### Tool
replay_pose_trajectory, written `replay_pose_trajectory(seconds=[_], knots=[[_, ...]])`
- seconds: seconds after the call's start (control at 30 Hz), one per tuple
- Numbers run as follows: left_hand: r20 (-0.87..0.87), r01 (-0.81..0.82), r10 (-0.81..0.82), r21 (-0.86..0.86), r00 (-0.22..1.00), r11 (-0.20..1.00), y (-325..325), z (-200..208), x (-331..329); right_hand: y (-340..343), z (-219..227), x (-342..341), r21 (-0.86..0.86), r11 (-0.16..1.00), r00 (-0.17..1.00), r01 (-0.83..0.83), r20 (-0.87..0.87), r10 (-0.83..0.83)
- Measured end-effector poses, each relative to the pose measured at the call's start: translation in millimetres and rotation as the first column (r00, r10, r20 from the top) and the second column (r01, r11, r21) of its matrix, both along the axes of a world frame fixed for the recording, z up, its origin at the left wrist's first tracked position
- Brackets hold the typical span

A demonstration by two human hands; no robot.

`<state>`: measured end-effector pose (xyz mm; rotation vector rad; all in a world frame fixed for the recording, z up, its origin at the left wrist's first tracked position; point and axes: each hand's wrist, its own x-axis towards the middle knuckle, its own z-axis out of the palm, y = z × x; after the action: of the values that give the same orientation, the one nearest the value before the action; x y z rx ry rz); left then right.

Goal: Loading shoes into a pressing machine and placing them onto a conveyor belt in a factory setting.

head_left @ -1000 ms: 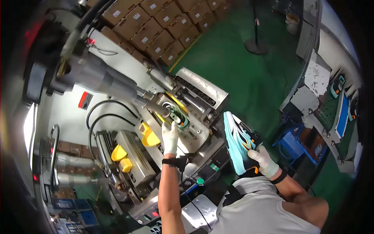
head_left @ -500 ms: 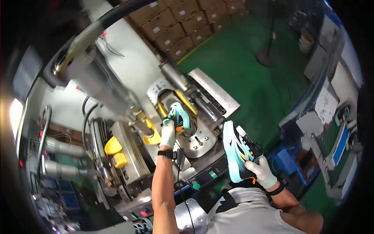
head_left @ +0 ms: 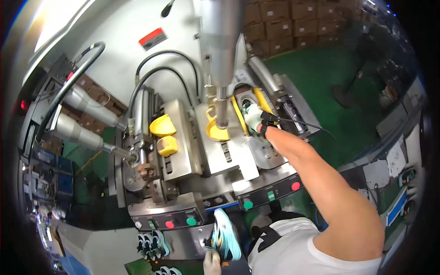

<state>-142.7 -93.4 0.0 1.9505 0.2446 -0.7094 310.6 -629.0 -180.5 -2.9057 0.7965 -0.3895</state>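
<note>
My left hand (head_left: 211, 262), in a white glove, grips the heel end of a light-teal sneaker (head_left: 226, 238) low in front of me. The sneaker stands toe away, its thick pale sole turned to the right. My gloved right hand (head_left: 252, 117) reaches into the right-hand press station, fingers curled between two yellow pads (head_left: 263, 99). Just past its fingertips a small dark and teal part of another sneaker (head_left: 247, 105) shows; the hand hides the rest. A black band and a cabled device sit on the right wrist.
Yellow moulded pads (head_left: 163, 126) sit on the neighbouring metal blocks. A thick press cylinder (head_left: 222, 50) hangs beside my right hand. Red and green buttons (head_left: 248, 204) line the front panels. Several sneakers (head_left: 153, 244) stand at lower left. Cartons (head_left: 293, 25) are stacked at the back.
My view has swung left. Earlier my left hand was at the station's sneaker and my right held one beside it; now the right is in the station and the left holds a sneaker low in front.
</note>
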Motion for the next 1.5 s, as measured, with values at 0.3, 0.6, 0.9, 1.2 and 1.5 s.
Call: replay_pose_trajectory(seconds=[0.3, 0.6, 0.9, 1.2, 1.5], knots=[[0.609, -0.69, 0.411, 0.337, 0.679, 0.641, 96, -182, -195, 42, -21, -14, 0.869, 0.344, 0.923, -0.355, 0.267, 0.276], [0.459, -0.918, 0.797, 0.151, 0.393, 0.366, 100, -302, -230, 267, 66, -260, 0.165, 0.59, 0.602, -0.791, 0.381, 0.701], [0.477, -0.674, 0.539, 0.168, 0.694, 0.72, 360, -245, -248, 303, -41, -383, -0.015, 0.668, 0.638, -0.744, -0.316, 0.703], [0.281, -0.406, 0.334, 0.82, 0.899, 0.403, 562, -312, -266, 316, -59, -504, 0.332, 0.694, 0.592, -0.639, -0.364, 0.719], [0.28, -0.522, 0.446, 0.552, 0.85, 0.65, 439, -289, -283, 359, -61, -559, 0.587, 0.729, 0.461, -0.354, -0.569, 0.681]])
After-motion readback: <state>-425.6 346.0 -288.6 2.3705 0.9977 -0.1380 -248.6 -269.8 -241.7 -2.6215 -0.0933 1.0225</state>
